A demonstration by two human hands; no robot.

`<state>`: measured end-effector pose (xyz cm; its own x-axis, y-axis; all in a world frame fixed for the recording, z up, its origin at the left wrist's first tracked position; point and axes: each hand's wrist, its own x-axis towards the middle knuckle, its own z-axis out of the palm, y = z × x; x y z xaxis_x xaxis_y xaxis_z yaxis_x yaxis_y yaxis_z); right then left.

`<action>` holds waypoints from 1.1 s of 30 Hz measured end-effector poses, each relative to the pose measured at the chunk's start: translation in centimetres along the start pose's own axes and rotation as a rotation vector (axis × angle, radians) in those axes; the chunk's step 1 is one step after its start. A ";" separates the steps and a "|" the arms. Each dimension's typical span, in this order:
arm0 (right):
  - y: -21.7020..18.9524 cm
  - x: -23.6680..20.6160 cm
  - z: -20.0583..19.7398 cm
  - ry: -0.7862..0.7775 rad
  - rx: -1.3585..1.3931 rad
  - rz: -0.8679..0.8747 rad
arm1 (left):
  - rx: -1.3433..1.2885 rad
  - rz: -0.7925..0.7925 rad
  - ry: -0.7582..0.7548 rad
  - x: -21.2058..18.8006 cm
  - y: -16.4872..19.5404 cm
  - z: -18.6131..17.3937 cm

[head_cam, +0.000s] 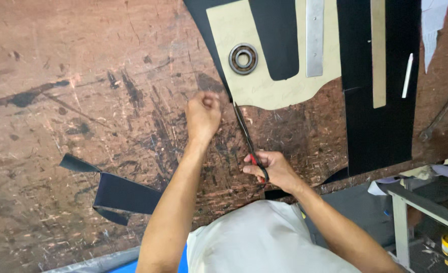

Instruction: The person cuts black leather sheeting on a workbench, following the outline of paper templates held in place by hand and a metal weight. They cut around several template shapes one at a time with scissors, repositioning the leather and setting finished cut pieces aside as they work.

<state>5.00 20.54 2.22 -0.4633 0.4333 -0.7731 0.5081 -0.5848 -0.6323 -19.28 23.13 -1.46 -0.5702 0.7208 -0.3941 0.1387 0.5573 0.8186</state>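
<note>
Closest to the camera, a person in a pale shirt is leaning over a scarred, reddish-brown wooden bench (pixel 82 76), both bare forearms reaching forward. The right hand (pixel 274 171) is gripping the red and black handles of a pair of long steel scissors (pixel 245 132), fingers closed through the loops, the narrow blades pointing away toward the fabric edge. Just left of the blades, the left hand (pixel 203 112) is balled into a fist, fingers curled shut, seemingly pinching the edge of a sheet of black fabric (pixel 378 101), though what lies inside the fist is hidden. To the near left, a loose folded strip of black fabric offcut (pixel 118 194) is lying on the bench. Farther out, a curved beige card pattern (pixel 264 83) is resting on the black fabric, weighted by a round steel bearing (pixel 243 58) and a flat metal ruler (pixel 314 38). The fabric looks thin, light and limp, so it would likely sag unless held taut near the cutting line. A white marking pencil (pixel 407 76) and a wrench (pixel 438 117) are lying at far right.
</note>
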 end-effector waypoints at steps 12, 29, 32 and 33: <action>0.6 -1.0 0.7 -0.028 0.018 0.018 | -0.267 -0.195 -0.168 0.0 -1.1 1.9; -0.7 1.6 2.2 0.104 -0.019 -0.022 | -0.262 -0.235 -0.255 0.0 -1.1 1.2; -0.6 1.7 2.3 0.118 -0.035 -0.024 | -0.286 -0.241 -0.269 0.1 -1.2 1.2; -0.6 1.7 2.3 0.123 -0.040 -0.029 | -0.293 -0.246 -0.273 0.2 -1.2 1.2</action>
<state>2.25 20.02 1.38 -0.3870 0.5315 -0.7535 0.5252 -0.5446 -0.6539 -18.56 23.05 -3.03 -0.3183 0.6857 -0.6546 -0.2309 0.6136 0.7551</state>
